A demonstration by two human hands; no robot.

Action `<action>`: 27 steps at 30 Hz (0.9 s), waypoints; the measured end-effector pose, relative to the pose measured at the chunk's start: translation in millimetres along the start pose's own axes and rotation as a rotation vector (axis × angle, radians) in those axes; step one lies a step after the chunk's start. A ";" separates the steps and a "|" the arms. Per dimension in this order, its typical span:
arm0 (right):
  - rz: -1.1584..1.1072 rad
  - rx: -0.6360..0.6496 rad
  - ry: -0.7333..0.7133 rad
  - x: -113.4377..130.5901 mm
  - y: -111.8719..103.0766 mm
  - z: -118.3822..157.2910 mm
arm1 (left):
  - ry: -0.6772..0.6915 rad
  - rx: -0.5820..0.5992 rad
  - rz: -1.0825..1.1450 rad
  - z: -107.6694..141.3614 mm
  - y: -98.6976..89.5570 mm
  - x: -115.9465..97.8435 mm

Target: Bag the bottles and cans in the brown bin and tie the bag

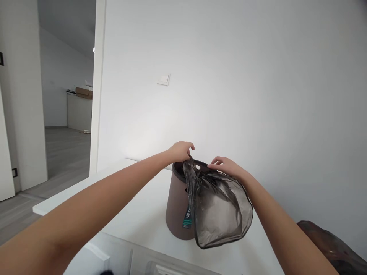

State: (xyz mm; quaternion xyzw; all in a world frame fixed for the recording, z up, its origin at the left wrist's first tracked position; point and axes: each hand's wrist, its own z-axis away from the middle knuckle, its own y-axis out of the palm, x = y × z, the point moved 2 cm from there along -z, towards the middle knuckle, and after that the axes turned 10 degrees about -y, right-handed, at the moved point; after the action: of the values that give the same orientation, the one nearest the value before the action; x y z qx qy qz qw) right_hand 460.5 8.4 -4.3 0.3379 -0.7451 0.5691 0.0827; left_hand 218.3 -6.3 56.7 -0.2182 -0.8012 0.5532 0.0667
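A brown trash bin (176,206) with a dark rim and a hanging label (187,217) stands upright on the white tabletop. A dark see-through garbage bag (218,214) is bunched at the rim and hangs down over the bin's front and right side. My left hand (181,151) is closed on the gathered bag above the rim's left part. Over the right side of the rim, my right hand (228,167) has its thumb and fingers apart, with the bag just beneath it. The bin's inside is mostly hidden.
The white table (137,221) stands against a wall with a light switch (163,79). At the lower right lies a dark, shiny bag-like thing (329,244). A doorway on the left shows another room with a cardboard box (84,92) on a cabinet (79,112).
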 end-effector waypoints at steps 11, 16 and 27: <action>0.193 0.119 -0.269 15.1 17.5 -21.0 | 0.274 -0.149 0.670 9.8 1.1 22.0; -0.120 0.031 -0.346 21.1 7.3 -19.3 | 0.167 -0.163 0.648 5.8 -8.3 38.8; -0.210 -0.307 -0.036 -53.8 14.8 -35.0 | -0.364 -0.076 0.409 -28.9 42.3 101.2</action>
State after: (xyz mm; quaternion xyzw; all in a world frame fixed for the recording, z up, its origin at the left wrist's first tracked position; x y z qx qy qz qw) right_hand 483.3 63.9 -31.5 0.4074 -0.7851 0.4308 0.1790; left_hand 149.4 73.7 15.3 -0.2747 -0.7596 0.5547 -0.1995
